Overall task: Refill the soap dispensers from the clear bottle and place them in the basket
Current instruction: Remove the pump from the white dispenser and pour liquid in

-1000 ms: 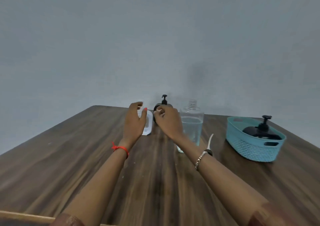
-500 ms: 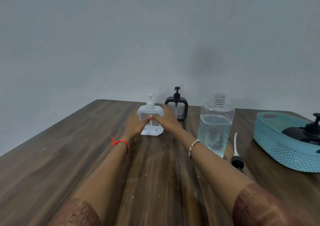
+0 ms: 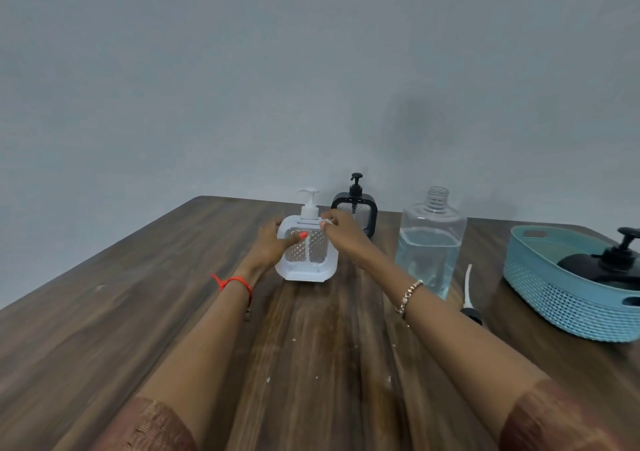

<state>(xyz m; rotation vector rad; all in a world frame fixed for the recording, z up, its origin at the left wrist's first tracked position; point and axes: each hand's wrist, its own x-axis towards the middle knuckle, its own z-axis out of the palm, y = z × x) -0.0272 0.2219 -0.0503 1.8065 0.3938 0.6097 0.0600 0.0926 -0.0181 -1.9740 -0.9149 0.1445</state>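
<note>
Now both hands are closing on the white soap dispenser (image 3: 306,250), which is standing upright on the wooden surface (image 3: 104,312), left of centre and toward the far edge. The left hand (image 3: 268,248) is gripping its left side, with the thumb lying across the textured clear front panel. The right hand (image 3: 341,234) is holding the dispenser's upper right shoulder, just beside the base of the white pump (image 3: 309,203). Just behind and to the right, a black soap dispenser (image 3: 356,208) is standing with its pump on, partly hidden by the right hand. Further right, the clear bottle (image 3: 429,242) is standing uncapped and roughly half full of liquid. Near its right side, a loose pump tube with a black cap (image 3: 469,294) is lying on the surface. At the far right, the blue basket (image 3: 554,298) is holding another black dispenser (image 3: 602,263).
</note>
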